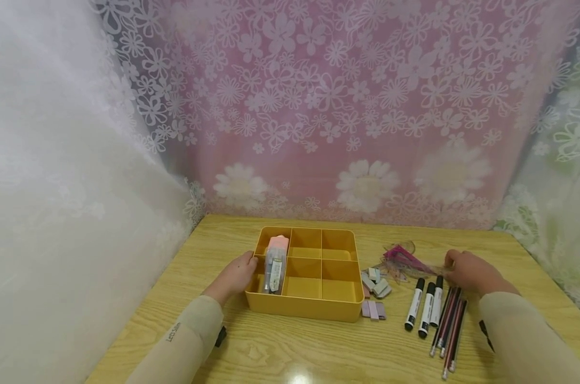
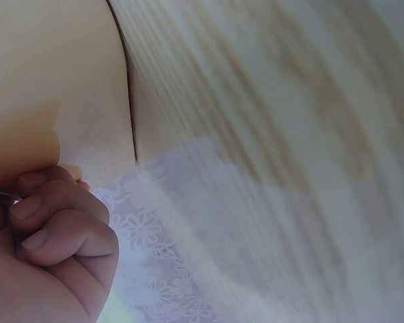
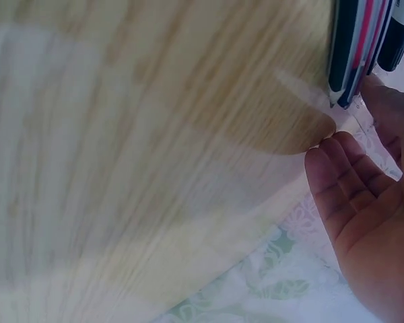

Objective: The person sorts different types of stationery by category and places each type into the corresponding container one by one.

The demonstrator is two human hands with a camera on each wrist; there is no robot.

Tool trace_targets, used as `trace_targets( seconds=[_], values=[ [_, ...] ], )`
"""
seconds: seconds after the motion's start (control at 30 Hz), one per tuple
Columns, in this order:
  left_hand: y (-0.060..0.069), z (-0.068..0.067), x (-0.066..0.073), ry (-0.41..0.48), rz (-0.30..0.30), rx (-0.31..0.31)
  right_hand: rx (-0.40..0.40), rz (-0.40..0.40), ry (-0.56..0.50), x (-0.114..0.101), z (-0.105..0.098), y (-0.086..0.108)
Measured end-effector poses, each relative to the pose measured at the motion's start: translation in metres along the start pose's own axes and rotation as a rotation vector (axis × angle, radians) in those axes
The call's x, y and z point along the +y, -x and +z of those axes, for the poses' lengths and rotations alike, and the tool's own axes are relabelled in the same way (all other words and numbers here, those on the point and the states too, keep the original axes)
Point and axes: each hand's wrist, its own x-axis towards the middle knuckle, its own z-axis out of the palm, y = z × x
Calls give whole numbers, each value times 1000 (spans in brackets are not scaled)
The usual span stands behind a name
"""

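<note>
My left hand (image 1: 235, 274) grips the left rim of a yellow divided box (image 1: 304, 308); its curled fingers (image 2: 71, 222) show close to the box wall in the left wrist view. A clear pencil-lead-style case with a peach top (image 1: 276, 264) leans across the box's two left compartments. My right hand (image 1: 472, 272) is beside the right end of a pile of transparent rulers with a pink set square (image 1: 405, 260). In the right wrist view its fingers are slightly bent, the thumb apart from them, near a clear edge. Whether it touches that edge is unclear.
Several erasers (image 1: 380, 288) lie right of the box, with pale purple ones (image 1: 373, 310) in front. Black-and-white markers (image 1: 427, 309) and dark striped pencils (image 1: 450, 330) lie before my right hand. A floral curtain (image 1: 347, 133) hangs behind the wooden table (image 1: 280, 352).
</note>
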Motion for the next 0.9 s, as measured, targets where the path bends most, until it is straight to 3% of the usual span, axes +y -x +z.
trace_targets(
  seconds=[0.37,0.53,0.7,0.9],
  values=[
    [-2,1,0,9,-24,-3,7,-52,-40,5,2,2],
    [0,2,0,12,-26,-2,93,-77,-139,-2,-3,1],
    [0,1,-1,14,-28,-6,202,-89,-216,-21,-15,-7],
    [-1,1,-2,25,-28,-8,301,-91,-316,-61,-36,-10]
  ],
)
